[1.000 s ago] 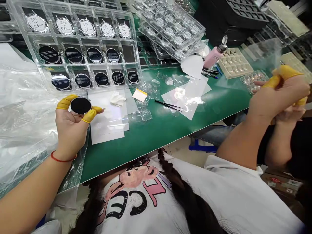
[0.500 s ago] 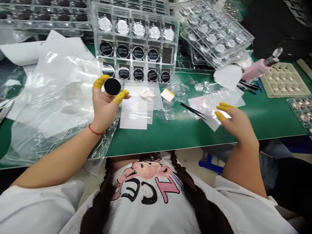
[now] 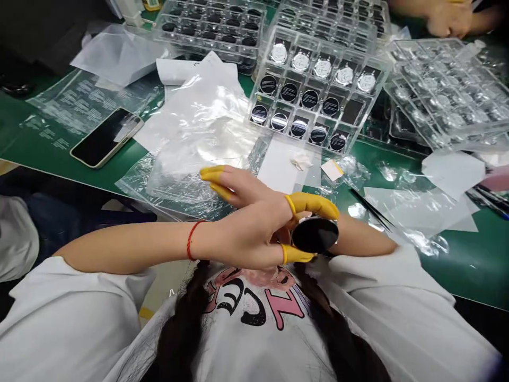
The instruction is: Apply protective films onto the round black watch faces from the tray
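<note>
Between the yellow-cotted fingers and thumb of my left hand (image 3: 250, 233) is a round watch head (image 3: 315, 234) with a black face, held by its rim close to my chest. My right hand (image 3: 242, 185) reaches across to the left, behind my left hand, its forearm partly hidden by it. Its fingers, also in yellow cots, stretch out above clear plastic bags (image 3: 186, 159), with nothing visible in them. Whether they touch the plastic I cannot tell. Beyond lies a clear compartment tray (image 3: 368, 101) of round watch pieces, some silver-white, others black with printed lines.
A phone (image 3: 105, 138) lies at the left. Black tweezers (image 3: 369, 207), a yellow-and-white pad (image 3: 332, 170) and crumpled white scrap (image 3: 302, 161) lie on the green table (image 3: 457, 265). More clear trays (image 3: 449, 90) are stacked at right. Another person's arm (image 3: 449, 18) shows at the back right.
My view has turned left. My left hand has brought the watch head in toward my chest and right. My right hand has left the tweezers' side and crossed leftward behind my left hand.
</note>
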Demonstrator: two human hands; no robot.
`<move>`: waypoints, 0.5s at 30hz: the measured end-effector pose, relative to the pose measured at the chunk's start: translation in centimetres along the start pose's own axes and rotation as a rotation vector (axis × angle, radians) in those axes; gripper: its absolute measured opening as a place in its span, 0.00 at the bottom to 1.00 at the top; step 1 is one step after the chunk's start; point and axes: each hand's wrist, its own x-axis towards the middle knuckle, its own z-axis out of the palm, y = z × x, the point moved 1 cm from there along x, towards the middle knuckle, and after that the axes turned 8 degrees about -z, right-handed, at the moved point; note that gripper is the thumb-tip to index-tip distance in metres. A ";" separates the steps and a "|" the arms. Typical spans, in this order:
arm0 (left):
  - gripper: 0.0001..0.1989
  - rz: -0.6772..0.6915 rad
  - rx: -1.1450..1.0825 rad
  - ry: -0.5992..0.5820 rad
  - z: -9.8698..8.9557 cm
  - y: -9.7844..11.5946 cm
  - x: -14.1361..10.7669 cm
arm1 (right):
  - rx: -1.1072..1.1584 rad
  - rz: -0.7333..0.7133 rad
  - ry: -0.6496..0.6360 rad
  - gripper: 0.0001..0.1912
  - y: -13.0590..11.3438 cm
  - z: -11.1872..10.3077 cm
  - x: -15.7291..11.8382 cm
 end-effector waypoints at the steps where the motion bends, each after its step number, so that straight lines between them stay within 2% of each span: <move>1: 0.18 -0.007 -0.029 0.017 -0.1 -0.2 -0.4 | -0.156 0.020 -0.076 0.14 -0.2 0.9 1.8; 4: 0.15 -0.009 -0.100 0.118 -0.5 -0.7 -1.0 | -0.426 0.183 -0.097 0.20 0.3 2.7 6.2; 7: 0.17 -0.016 -0.122 0.182 -0.8 -1.0 -1.6 | -0.565 0.291 -0.080 0.22 1.4 4.0 8.7; 11: 0.23 -0.093 -0.181 0.185 -1.6 -1.2 -2.4 | -0.688 0.262 -0.126 0.24 1.2 4.8 8.8; 15: 0.25 -0.092 -0.183 0.225 -2.6 -1.5 -2.8 | -0.720 0.163 -0.132 0.27 -0.4 4.1 7.9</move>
